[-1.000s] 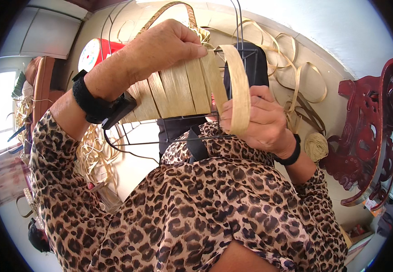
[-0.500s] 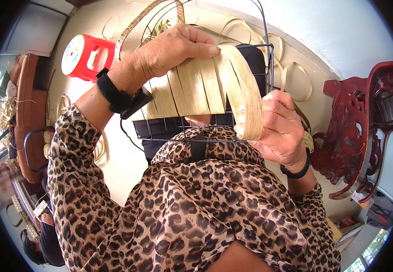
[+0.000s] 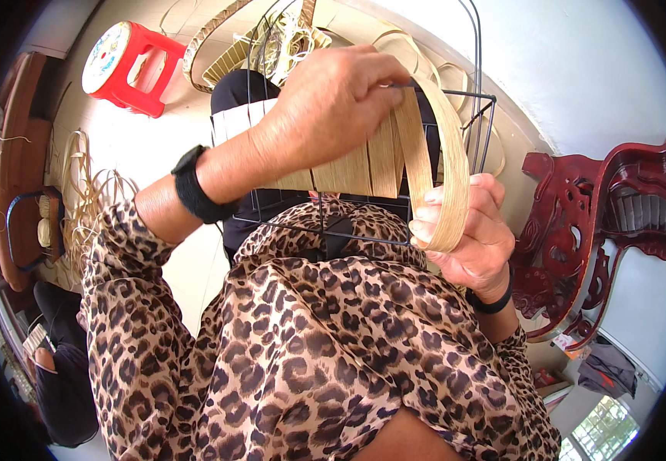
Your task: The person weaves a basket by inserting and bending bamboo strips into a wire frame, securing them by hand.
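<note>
A black wire basket frame [image 3: 287,228] rests over my lap, with flat pale straw-coloured strips [image 3: 356,170] wrapped side by side across it. At the frame's far edge, towards the right, my left hand [image 3: 333,104] pinches the strip with curled fingers; its back hides part of the wrapped strips. A loose length of strip [image 3: 450,146] arches from there over the frame's right part down to my right hand [image 3: 475,230]. My right fingers are closed around its bend near the frame's near right corner.
Behind the frame, a woven basket [image 3: 229,71] stands beside tangled strips [image 3: 283,50]. A red stool [image 3: 139,73] lies tipped at far left. Coils of strip [image 3: 76,180] lie left, a carved dark-red wooden chair [image 3: 590,223] stands right, and a person in dark clothes [image 3: 68,384] sits lower left.
My left hand has moved right along the far edge, its back now over the wrapped strips. The frame sits slightly further right in view. My right hand has lowered a little with the strip.
</note>
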